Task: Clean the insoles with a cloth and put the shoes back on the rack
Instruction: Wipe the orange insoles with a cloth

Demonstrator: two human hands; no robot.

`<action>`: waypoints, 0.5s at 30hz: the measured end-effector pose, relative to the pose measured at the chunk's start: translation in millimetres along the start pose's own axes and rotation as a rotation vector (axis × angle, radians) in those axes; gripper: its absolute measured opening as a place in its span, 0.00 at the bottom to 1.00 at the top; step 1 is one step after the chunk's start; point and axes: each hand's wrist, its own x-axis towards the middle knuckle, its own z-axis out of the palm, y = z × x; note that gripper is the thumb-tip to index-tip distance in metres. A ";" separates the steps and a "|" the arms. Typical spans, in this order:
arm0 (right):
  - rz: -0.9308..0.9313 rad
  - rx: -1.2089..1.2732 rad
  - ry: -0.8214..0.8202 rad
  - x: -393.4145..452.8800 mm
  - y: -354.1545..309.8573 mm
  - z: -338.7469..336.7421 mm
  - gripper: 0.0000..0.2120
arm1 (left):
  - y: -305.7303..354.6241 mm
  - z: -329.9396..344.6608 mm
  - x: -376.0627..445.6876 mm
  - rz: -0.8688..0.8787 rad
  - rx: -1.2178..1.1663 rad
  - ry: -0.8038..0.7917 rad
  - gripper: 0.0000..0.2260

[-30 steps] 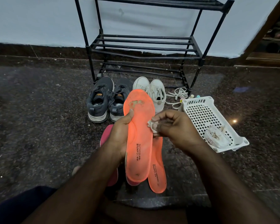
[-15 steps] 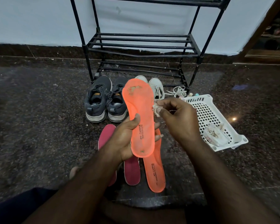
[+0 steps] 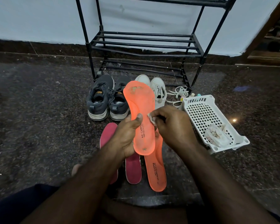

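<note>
— Dark speckled stone floor [image 3: 39, 126] ran right up to the pale wall. What lay nearest the person?

— Closest was a flat orange foam insole [image 3: 157, 173] on the floor, with two dark pink insoles [image 3: 133, 168] just beside it on the left.

— And the hands?

— Above those, the left hand [image 3: 124, 138] gripped a second orange insole with printed lettering [image 3: 142, 117], raised off the floor and nearly upright, thumb across its face. The right hand [image 3: 173, 126] pinched a small white cloth [image 3: 151, 118] against that insole's right edge.

— Beyond that?

— A white perforated plastic basket [image 3: 199, 101] sat to the right, holding a crumpled pale packet [image 3: 217, 135]. Farther back stood a pair of grey sneakers [image 3: 102, 99] and a pair of white sneakers [image 3: 158, 89], with loose white laces [image 3: 179, 92] beside them, all in front of the black metal shoe rack [image 3: 145, 44].
</note>
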 end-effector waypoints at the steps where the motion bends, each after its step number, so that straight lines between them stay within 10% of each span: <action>1: -0.004 -0.015 0.022 0.3 -0.2 2.5 0.08 | -1.1 0.1 -0.5 0.006 0.009 -0.001 0.17; 7: 0.090 0.004 -0.243 -4.5 2.5 2.3 0.09 | 2.5 -1.7 1.6 0.032 0.018 0.053 0.18; 15: 0.032 0.030 0.078 -1.4 4.7 4.8 0.08 | 1.4 6.1 -6.6 -0.006 0.007 -0.032 0.18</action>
